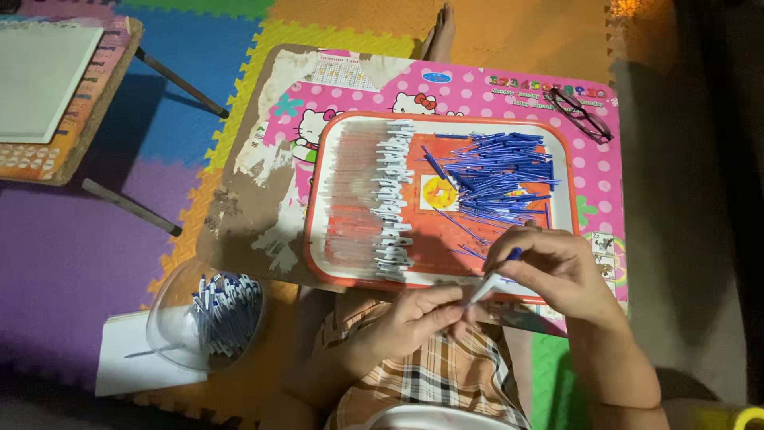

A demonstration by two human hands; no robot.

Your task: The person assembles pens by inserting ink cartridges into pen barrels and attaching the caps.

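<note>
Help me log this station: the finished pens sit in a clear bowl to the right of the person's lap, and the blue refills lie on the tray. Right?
Not quite. The head view shows the clear bowl of pens to the left of the lap, not the right. The blue refills do lie on the tray.

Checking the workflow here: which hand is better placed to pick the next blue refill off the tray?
Probably the right hand: it hovers beside the blue refills on the tray. The left hand sits nearer the lap, gripping the pen barrel.

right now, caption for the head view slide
Both hands, left hand and right hand, assemble a pen over a tray of blue refills.
</note>
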